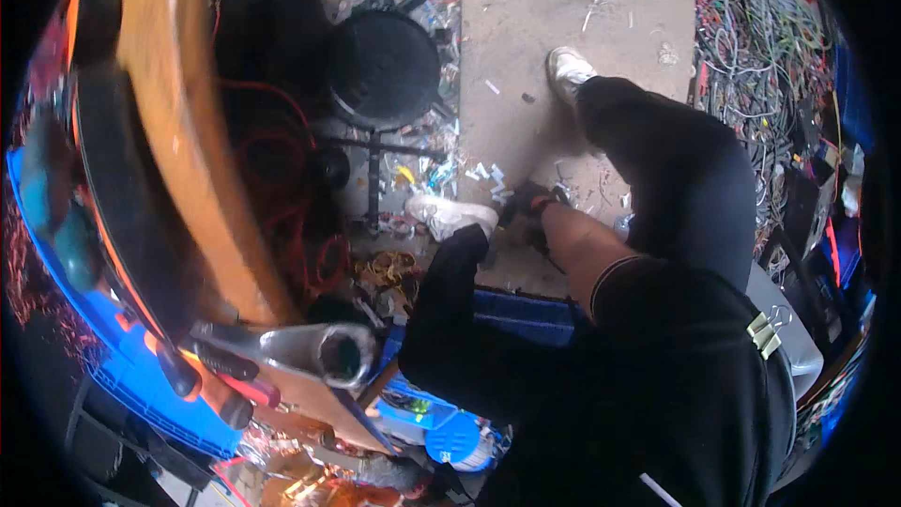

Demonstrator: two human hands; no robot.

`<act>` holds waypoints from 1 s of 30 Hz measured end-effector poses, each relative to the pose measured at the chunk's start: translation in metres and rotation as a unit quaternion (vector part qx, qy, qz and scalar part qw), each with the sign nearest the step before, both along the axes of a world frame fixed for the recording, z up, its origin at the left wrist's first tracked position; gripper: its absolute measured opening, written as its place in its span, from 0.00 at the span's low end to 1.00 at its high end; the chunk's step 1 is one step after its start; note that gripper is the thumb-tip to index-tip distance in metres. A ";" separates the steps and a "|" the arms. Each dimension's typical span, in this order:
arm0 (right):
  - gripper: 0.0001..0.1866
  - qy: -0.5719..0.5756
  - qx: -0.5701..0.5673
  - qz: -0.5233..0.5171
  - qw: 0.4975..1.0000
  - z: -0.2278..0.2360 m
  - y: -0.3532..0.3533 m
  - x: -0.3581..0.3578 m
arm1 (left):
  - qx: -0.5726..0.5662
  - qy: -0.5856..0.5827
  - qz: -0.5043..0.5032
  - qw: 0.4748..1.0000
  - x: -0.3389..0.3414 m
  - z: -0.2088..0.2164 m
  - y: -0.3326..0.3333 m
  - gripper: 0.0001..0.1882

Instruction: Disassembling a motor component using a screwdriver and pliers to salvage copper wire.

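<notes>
Head view: right hand (531, 208) near pale scraps (486, 175)

The right hand is low over the floor (526, 28), near a white shoe (449, 214); dark and blurred, it does not show how open it is or whether it has hold of anything. The left hand cannot be made out. The pale scraps lie just beyond the right hand. They look light, thin and probably easily scattered; an edge pinch should suit.

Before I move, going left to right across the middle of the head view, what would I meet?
Curved wooden edge, lower white shoe, dark-gloved hand, black trouser leg, tangled cable pile.
</notes>
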State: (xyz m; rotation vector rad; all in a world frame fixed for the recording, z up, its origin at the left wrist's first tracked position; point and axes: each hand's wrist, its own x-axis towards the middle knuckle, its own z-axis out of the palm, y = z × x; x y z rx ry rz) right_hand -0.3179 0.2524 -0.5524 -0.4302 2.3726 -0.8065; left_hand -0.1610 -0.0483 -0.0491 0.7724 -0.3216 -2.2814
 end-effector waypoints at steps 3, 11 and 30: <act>0.13 0.312 -0.037 -0.048 0.948 -0.026 0.056 -0.121 | 0.025 0.019 -0.027 0.999 -0.021 -0.012 -0.002 0.27; 0.13 0.040 0.027 -0.098 0.994 -0.042 0.051 -0.088 | 0.021 0.060 -0.036 0.997 -0.056 -0.041 -0.032 0.26; 0.20 -0.315 0.077 0.074 0.943 -0.123 0.007 0.154 | 0.142 0.080 -0.061 0.985 -0.116 -0.083 -0.044 0.23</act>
